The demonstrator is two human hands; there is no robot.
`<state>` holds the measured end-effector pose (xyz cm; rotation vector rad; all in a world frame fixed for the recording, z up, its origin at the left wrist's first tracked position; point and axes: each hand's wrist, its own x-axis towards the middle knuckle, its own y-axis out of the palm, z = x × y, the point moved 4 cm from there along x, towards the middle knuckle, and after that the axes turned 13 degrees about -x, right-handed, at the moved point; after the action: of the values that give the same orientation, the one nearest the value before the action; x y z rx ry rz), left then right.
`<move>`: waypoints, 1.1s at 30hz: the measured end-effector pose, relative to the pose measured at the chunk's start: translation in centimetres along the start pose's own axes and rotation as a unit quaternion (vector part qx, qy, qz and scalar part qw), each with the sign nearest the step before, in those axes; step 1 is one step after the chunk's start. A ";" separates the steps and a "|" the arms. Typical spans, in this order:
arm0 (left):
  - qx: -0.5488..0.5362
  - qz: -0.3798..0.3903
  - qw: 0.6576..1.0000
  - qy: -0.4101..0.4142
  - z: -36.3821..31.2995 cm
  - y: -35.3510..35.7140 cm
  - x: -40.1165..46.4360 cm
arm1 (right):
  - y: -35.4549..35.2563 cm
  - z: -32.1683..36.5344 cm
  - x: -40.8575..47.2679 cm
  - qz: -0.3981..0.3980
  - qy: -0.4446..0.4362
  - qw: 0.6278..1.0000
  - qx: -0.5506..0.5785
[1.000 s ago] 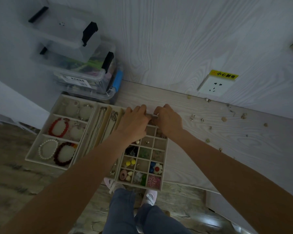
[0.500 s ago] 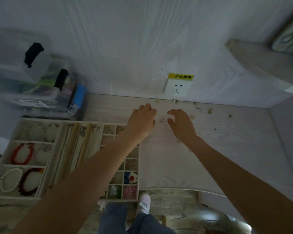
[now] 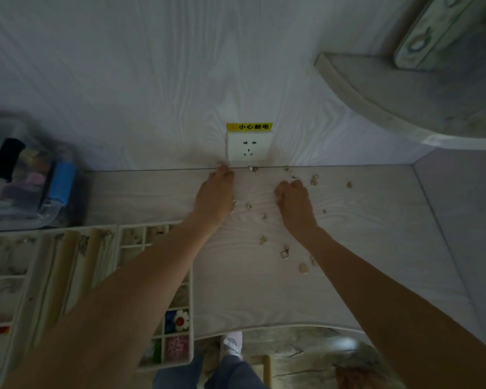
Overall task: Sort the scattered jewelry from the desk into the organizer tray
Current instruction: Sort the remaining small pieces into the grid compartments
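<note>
On the pale bench (image 3: 376, 248), my left hand (image 3: 214, 198) reaches flat to the back edge, my right hand (image 3: 293, 202) curls over scattered jewelry (image 3: 285, 252), grip unclear, the organizer tray (image 3: 192, 318) at the left edge.

Both arms are stretched way out forward, bare forearms coming in from the bottom corners. The left hand (image 3: 214, 196) reaches furthest, palm down, fingers pointing ahead and bunched at the tips. The right hand (image 3: 293, 202) sits just to its right and a bit closer in, knuckles up, fingers curled under. The hands aren't touching.
</note>
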<state>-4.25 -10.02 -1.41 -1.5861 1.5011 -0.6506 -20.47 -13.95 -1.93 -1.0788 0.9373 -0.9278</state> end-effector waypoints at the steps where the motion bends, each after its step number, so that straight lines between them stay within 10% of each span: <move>1: 0.003 -0.011 1.000 0.005 -0.1 0.0 0.2 | 0.1 0.0 0.3 0.002 -0.003 1.000 0.001; 14: 0.046 -0.066 0.995 -0.053 -0.2 -1.0 1.3 | 0.6 2.2 0.9 0.010 -0.121 0.970 -0.212; 23: -0.326 -0.145 0.932 -0.062 0.4 -2.5 -4.0 | -1.6 4.1 0.2 0.069 0.000 0.993 0.098; 29: -0.512 -0.128 0.840 -0.125 2.5 -4.6 -10.5 | -3.1 10.1 -4.6 0.244 0.147 0.774 0.565; 33: -0.585 -0.163 0.777 -0.163 4.2 -7.0 -13.8 | -3.3 14.6 -7.1 0.304 0.067 0.747 0.587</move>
<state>0.96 3.87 4.70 -2.7334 1.3916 0.5735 -9.54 -3.83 5.36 0.3848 0.5403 -0.7967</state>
